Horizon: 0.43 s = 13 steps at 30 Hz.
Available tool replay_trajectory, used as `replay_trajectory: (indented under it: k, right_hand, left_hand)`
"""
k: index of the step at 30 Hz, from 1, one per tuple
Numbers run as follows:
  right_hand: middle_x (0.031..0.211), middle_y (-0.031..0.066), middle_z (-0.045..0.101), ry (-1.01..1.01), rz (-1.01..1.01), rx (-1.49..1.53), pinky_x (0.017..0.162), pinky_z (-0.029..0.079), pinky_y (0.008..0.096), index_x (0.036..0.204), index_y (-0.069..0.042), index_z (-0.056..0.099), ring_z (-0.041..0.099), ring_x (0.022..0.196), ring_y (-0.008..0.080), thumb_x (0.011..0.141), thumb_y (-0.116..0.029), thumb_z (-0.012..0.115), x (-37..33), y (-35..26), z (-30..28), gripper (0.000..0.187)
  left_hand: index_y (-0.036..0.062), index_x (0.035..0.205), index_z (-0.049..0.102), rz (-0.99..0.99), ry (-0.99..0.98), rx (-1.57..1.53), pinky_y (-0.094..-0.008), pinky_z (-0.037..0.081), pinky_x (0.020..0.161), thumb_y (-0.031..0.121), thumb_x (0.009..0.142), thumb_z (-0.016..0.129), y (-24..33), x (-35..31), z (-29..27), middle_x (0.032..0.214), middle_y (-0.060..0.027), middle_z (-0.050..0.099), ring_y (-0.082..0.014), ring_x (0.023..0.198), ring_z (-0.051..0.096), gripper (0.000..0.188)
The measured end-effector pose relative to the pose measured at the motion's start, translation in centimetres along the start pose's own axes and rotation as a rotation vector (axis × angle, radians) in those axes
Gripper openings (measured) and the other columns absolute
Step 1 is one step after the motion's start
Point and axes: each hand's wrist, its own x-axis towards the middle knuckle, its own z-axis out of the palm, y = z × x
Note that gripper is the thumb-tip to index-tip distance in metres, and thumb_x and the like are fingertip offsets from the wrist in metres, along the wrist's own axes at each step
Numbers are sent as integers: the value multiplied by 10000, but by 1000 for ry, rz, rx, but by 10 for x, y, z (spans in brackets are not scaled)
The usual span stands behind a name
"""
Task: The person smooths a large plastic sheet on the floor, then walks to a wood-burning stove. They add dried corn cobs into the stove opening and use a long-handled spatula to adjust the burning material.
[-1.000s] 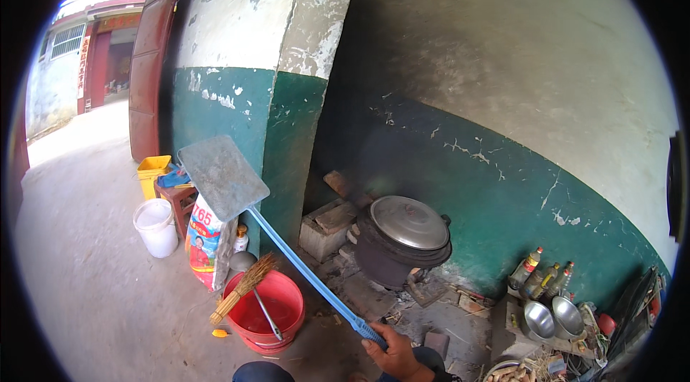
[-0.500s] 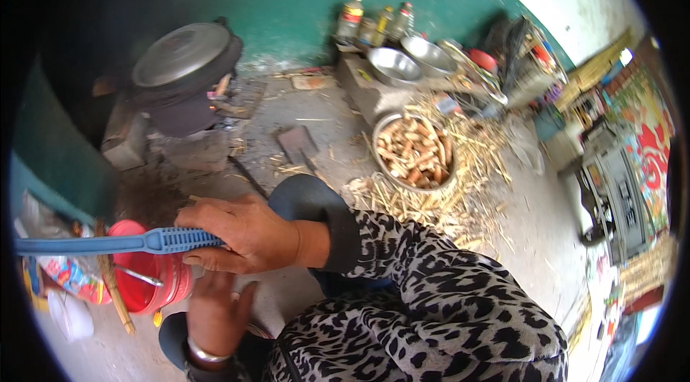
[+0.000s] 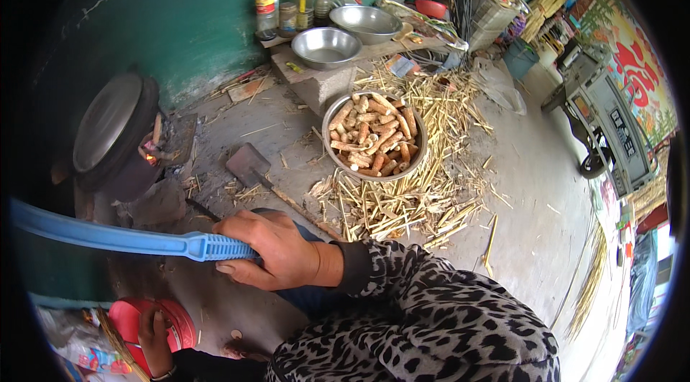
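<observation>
My right hand (image 3: 269,247) is closed round the ribbed grip of a long blue plastic handle (image 3: 136,236), which stretches to the left edge of the view. Whatever the handle's far end carries lies out of view. At the lower left, my left hand (image 3: 153,344) reaches into the mouth of a red bucket (image 3: 185,321). Its fingers are bent together, and what they hold, if anything, is hidden. A thin bundle of straw or twigs (image 3: 118,342) leans beside the bucket.
A lidded pot (image 3: 108,123) sits on a stove with fire (image 3: 149,159). A shovel (image 3: 248,164) lies on the floor. Corncobs fill a round basin (image 3: 374,134) beside scattered stalks (image 3: 402,202). Metal bowls (image 3: 327,48) and bottles (image 3: 266,8) stand behind; a three-wheeled vehicle (image 3: 611,123) is at right.
My left hand has moved left, from in front of my knees into the red bucket. The view has turned, and my right hand keeps its hold on the blue handle.
</observation>
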Motion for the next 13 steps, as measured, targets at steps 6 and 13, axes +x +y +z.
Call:
replay_trajectory:
  k: [6, 13]
  right_hand:
    - [897, 119, 600, 78, 39, -71, 614, 512, 414, 1182, -52, 578, 638, 732, 341, 886, -236, 758, -15, 21, -36, 392]
    - [861, 132, 615, 173, 180, -90, 649, 528, 423, 1099, -65, 630, 647, 725, 355, 874, -222, 767, -30, 30, -77, 306]
  left_hand:
    - [30, 1144, 667, 32, -90, 175, -247, 442, 529, 381, 1037, 599, -35, 44, 7, 832, -26, 684, -105, 699, 663, 374]
    - [47, 1128, 679, -14, -141, 193, -248, 451, 493, 393, 1041, 581, -51, 74, 3, 801, -24, 684, -122, 678, 668, 370]
